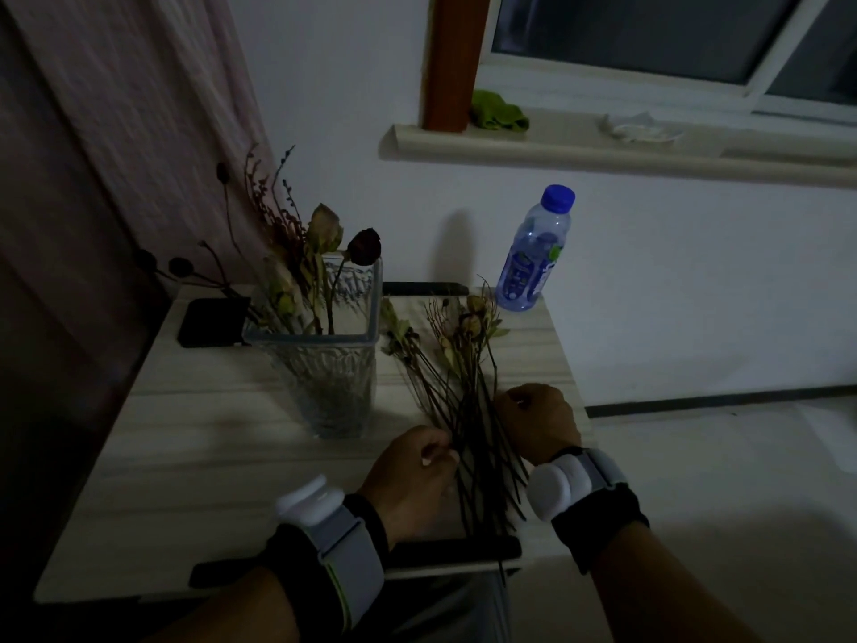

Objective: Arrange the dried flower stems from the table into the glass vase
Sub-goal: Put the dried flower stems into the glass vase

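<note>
Both hands pinch the loose stems (468, 410) at lower centre: left hand (412, 480), right hand (538, 422). The stems run up the frame; the vase (324, 364) stands left, nearer the left hand.

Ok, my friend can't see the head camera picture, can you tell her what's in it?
Two hands, left hand and right hand, hold dried flower stems lying on a pale table. A glass vase beside them already holds some.
</note>
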The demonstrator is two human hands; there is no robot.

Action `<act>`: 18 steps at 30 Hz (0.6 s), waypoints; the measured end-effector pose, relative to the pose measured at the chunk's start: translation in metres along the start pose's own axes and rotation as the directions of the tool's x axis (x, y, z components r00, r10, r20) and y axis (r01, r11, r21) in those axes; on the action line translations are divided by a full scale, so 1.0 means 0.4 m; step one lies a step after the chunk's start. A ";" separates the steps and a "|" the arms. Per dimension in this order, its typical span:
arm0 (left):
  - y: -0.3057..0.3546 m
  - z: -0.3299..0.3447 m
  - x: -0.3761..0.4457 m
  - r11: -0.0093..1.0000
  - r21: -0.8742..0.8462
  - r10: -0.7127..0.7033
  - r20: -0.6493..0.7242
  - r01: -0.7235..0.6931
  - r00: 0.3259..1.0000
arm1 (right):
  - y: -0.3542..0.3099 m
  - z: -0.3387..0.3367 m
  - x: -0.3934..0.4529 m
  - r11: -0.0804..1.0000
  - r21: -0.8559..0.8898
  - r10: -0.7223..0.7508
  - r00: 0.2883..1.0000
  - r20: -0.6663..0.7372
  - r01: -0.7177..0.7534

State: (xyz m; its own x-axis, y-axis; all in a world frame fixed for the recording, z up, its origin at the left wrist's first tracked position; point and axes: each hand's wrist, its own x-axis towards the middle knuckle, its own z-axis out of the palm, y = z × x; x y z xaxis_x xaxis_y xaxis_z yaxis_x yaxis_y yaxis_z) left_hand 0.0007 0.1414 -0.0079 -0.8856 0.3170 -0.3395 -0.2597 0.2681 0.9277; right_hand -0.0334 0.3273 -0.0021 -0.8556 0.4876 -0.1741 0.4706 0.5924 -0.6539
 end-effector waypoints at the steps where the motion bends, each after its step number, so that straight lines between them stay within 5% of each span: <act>1: 0.001 0.005 0.003 1.000 0.004 0.003 0.000 -0.003 1.000 | -0.001 0.002 0.000 1.000 -0.019 -0.001 1.000 0.014 0.001; 7: 0.007 0.033 0.013 0.997 -0.080 0.005 0.033 -0.003 0.999 | -0.005 0.023 0.005 0.999 -0.047 -0.010 0.998 0.061 0.013; 18: 0.020 0.037 0.037 0.993 -0.114 0.008 -0.038 -0.012 0.999 | -0.011 -0.014 0.019 0.972 0.231 0.008 0.994 0.106 -0.032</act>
State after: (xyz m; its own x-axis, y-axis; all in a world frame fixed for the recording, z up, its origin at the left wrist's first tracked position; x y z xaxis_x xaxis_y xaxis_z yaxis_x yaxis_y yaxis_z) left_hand -0.0087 0.1618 -0.0077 -0.9016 0.2843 -0.3259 -0.2911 0.1584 0.9435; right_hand -0.0406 0.3319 0.0034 -0.8698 0.4216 -0.2562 0.4355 0.4123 -0.8002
